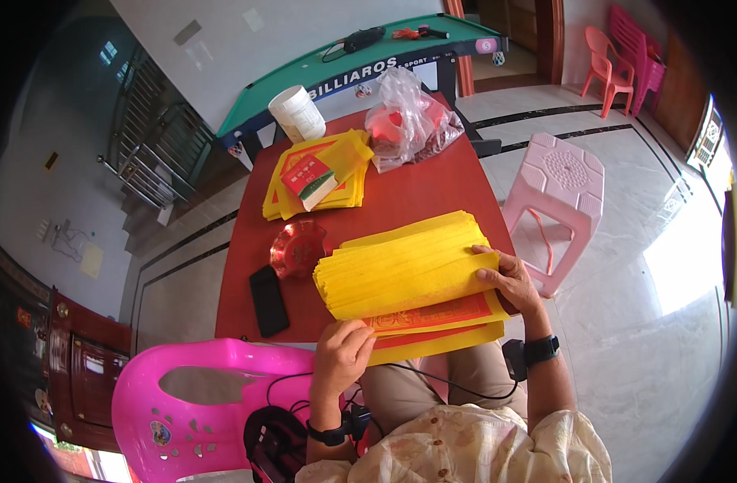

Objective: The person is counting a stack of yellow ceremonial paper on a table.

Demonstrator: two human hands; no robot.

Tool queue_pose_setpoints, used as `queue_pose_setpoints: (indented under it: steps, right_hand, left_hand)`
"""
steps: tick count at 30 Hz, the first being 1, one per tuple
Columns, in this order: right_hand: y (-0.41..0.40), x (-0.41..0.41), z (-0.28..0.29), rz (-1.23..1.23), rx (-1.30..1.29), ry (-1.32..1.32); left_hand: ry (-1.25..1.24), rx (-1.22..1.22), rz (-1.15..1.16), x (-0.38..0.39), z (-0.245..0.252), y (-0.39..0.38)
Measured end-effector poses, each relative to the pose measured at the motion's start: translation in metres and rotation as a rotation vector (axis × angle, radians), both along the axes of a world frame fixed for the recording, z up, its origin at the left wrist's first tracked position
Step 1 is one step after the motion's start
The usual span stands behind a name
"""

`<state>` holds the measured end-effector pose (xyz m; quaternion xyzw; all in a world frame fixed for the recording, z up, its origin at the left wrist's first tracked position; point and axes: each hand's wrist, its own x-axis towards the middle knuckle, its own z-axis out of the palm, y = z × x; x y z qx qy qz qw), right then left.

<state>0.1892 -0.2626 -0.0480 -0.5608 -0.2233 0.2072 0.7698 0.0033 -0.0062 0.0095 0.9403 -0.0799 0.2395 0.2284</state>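
Note:
A thick stack of folded yellow paper sheets (404, 259) lies at the near edge of the red table (416, 193). Its front sheets show red printed panels and hang over the edge towards my lap. My right hand (510, 278) grips the stack's right end, thumb on the top fold and fingers behind. At the lower left, my left hand (344, 350) pinches the near edge of a sheet. Behind, a red-and-green book (310, 181) rests on another pile of yellow and red paper (275, 202). A shiny red scalloped dish (297, 249) sits left of the folded stack.
A black phone (269, 302) lies at the table's left edge. A white tub (297, 113) and a plastic bag with red contents (407, 124) stand at the back. A pink stool (558, 175) is at the right, a magenta chair (187, 356) at the left, and a billiard table (344, 66) beyond.

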Motion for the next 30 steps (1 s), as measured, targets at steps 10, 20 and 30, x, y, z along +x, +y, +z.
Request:
queue_pose_setpoints:
  steps: [10, 20, 30]
  right_hand:
    - [-0.006, 0.003, -0.002, -0.058, -0.206, -0.178]
    - [-0.009, 0.008, -0.008, 0.057, 0.024, -0.322]
    - [0.004, -0.004, 0.005, -0.028, -0.048, -0.011]
  left_hand:
    - [-0.16, -0.02, 0.162, 0.014, -0.001, -0.004]
    - [-0.17, -0.097, 0.212, 0.022, -0.001, -0.006]
    - [-0.367, -0.016, 0.184, 0.01, 0.016, -0.012]
